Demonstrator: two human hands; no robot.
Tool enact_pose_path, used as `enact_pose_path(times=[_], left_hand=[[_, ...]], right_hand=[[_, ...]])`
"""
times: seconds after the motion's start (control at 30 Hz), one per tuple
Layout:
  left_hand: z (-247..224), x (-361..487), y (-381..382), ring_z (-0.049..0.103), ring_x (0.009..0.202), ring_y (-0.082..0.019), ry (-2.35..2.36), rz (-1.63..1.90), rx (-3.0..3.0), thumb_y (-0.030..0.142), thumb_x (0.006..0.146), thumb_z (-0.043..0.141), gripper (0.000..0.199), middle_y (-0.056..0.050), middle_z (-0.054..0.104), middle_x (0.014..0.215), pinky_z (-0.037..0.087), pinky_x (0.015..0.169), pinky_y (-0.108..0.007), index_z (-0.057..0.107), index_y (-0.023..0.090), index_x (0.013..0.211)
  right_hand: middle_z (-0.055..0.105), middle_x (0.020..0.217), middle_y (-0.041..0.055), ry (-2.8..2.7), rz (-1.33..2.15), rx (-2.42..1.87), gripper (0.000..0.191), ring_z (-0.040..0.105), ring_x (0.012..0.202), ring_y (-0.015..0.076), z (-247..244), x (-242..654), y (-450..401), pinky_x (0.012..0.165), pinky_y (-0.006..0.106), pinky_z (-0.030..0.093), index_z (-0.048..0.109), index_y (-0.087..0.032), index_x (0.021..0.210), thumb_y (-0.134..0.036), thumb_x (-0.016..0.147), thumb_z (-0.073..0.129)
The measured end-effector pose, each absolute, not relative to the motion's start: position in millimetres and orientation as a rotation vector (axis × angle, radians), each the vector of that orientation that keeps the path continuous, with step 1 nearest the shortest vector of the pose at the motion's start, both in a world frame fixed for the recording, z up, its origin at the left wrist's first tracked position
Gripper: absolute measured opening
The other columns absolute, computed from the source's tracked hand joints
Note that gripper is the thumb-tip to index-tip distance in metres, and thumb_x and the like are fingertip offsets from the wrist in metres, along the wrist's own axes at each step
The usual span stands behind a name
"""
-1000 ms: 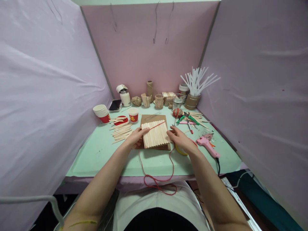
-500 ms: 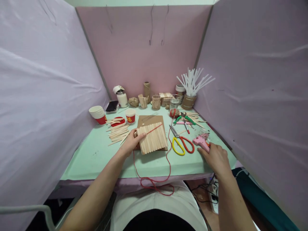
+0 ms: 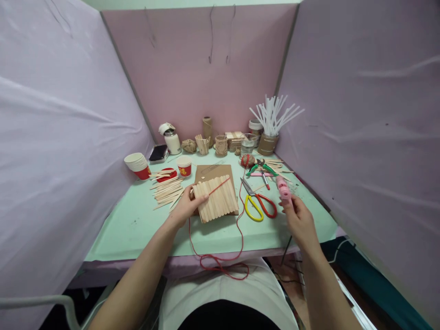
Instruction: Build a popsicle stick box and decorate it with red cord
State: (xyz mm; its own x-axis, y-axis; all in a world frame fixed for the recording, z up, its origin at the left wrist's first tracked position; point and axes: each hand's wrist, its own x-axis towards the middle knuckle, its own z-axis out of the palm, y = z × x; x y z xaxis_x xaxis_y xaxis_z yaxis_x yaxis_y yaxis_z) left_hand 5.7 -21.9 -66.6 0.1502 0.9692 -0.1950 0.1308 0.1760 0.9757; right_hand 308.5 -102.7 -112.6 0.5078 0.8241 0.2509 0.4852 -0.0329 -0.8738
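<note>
My left hand (image 3: 187, 204) grips the left edge of a panel of craft sticks (image 3: 217, 201), thumb on top. A strand of red yarn (image 3: 220, 185) runs slantwise across the panel's upper part, and more of it trails off the table edge onto my lap. Beneath the panel lies a brown board (image 3: 225, 171). My right hand (image 3: 299, 220) is closed round the handle of a pink hot glue gun (image 3: 283, 190), held up with its nozzle pointing away from me. Scissors (image 3: 256, 201) with yellow and red handles lie between the panel and the glue gun.
Loose craft sticks (image 3: 167, 192) and paper cups (image 3: 184, 166) are at the left. Green-handled pliers (image 3: 263, 168) and a red yarn ball (image 3: 247, 160) lie at the right. Along the back stand jars, twine and a pot of white glue sticks (image 3: 273, 120). Fabric walls enclose the table.
My right hand has picked up the glue gun from the table and moved it slightly left, turning its nozzle forward. My left hand still holds the panel in nearly the same place.
</note>
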Motion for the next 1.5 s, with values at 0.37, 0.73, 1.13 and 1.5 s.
enact_pose_path(times=[0.37, 0.73, 1.13, 1.5], left_hand=[[-67.5, 4.1, -24.2, 0.06, 0.115, -0.027, 1.257, 0.89, 1.308, 0.045, 0.072, 0.075, 0.078, -0.016, 0.054, 0.135, 0.056, 0.085, -0.038, 0.033, 0.024, 0.134], [-73.4, 5.3, -25.3, 0.057, 0.119, -0.03, 1.243, 0.97, 1.33, 0.044, 0.067, 0.079, 0.093, -0.019, 0.051, 0.137, 0.051, 0.095, -0.047, 0.028, 0.021, 0.14], [-71.9, 6.1, -28.7, 0.056, 0.121, -0.031, 1.186, 1.0, 1.335, 0.04, 0.064, 0.08, 0.096, -0.02, 0.05, 0.139, 0.048, 0.099, -0.049, 0.026, 0.019, 0.14], [-68.8, 3.8, -14.8, 0.06, 0.116, -0.031, 1.048, 0.986, 1.472, 0.037, 0.064, 0.081, 0.106, -0.019, 0.05, 0.138, 0.051, 0.095, -0.048, 0.016, 0.024, 0.147]], right_hand=[[0.065, 0.087, 0.0065, -1.071, 0.931, -1.146, 0.043, 0.054, 0.068, 0.0148, -88.3, 232.8, -115.1, 0.062, 0.028, 0.046, 0.063, -0.018, 0.097, -0.057, 0.09, 0.047], [0.059, 0.077, 0.0042, -1.166, 0.919, -1.155, 0.043, 0.052, 0.067, 0.0143, -90.3, 214.4, -121.8, 0.06, 0.027, 0.043, 0.063, -0.016, 0.098, -0.055, 0.091, 0.046], [0.064, 0.089, 0.0073, -1.207, 0.905, -1.106, 0.045, 0.055, 0.067, 0.0142, -92.7, 201.0, -122.4, 0.061, 0.028, 0.046, 0.061, -0.015, 0.106, -0.055, 0.092, 0.044], [0.068, 0.107, 0.0097, -0.924, 0.777, -1.032, 0.041, 0.067, 0.087, 0.0185, -102.4, 211.5, -73.8, 0.077, 0.033, 0.053, 0.057, -0.02, 0.103, -0.056, 0.089, 0.047]])
